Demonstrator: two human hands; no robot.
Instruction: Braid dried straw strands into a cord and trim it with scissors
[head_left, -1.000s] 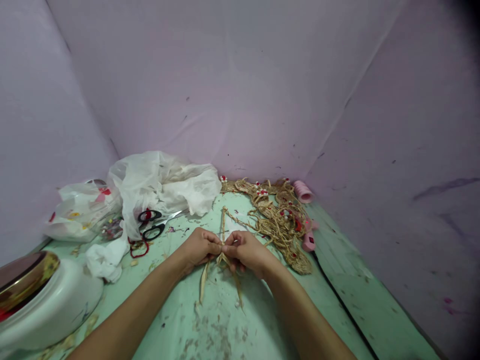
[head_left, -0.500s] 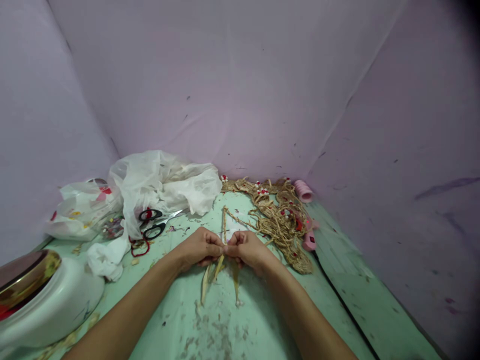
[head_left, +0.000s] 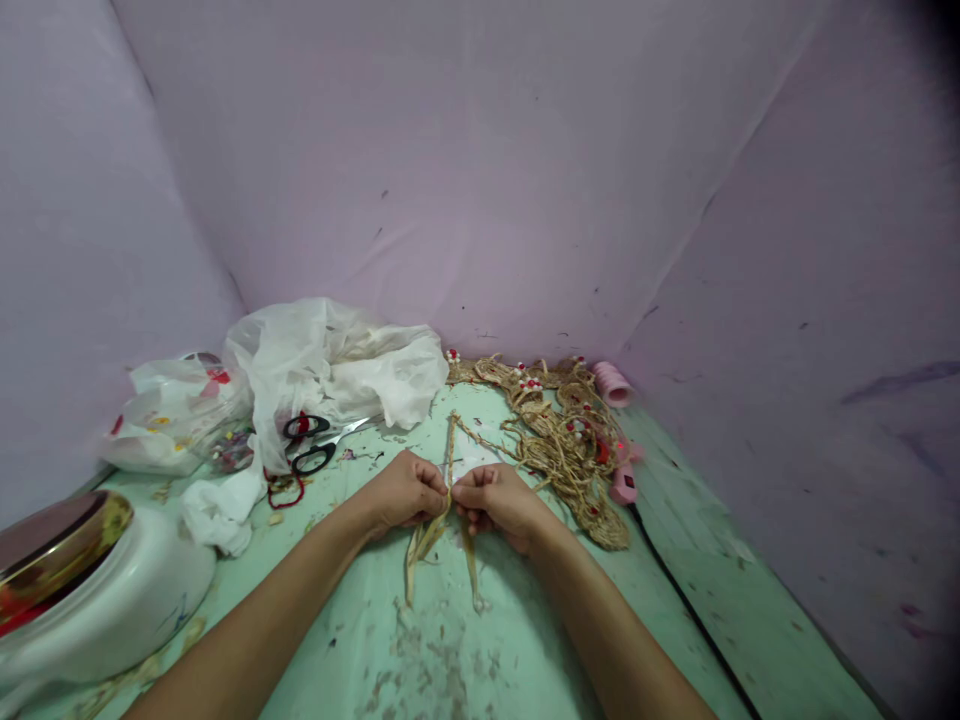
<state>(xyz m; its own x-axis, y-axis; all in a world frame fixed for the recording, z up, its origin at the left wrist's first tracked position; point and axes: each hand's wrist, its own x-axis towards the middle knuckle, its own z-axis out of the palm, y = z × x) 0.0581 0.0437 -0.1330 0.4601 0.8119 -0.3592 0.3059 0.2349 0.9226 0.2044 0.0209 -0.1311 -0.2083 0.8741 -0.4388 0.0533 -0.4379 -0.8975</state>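
A thin braid of tan plant fibre point(head_left: 451, 447) runs up from between my hands on the green surface. My left hand point(head_left: 412, 490) pinches the braid's lower end, its fingers curled and the thumb toward the middle. Close beside it, my right hand point(head_left: 496, 503) is closed too, thumb and forefinger on a fibre strand. Loose flat strands point(head_left: 411, 570) hang below my left hand, and another strand point(head_left: 472, 575) trails below my right. From the top of the braid a cord leads right to a heap of braided fibre pieces point(head_left: 559, 440) with red and white beads.
Black-handled scissors point(head_left: 313, 458) lie left of the braid, before a crumpled white plastic bag point(head_left: 330, 360). A pink thread spool point(head_left: 613, 385) and a pink tool point(head_left: 624, 484) with a black cord point(head_left: 694, 608) are at right. A white container point(head_left: 150, 590) stands at the left edge.
My two hands have moved slightly apart at the lower end of the braid. The whole view has shifted a little; the other things lie as before.
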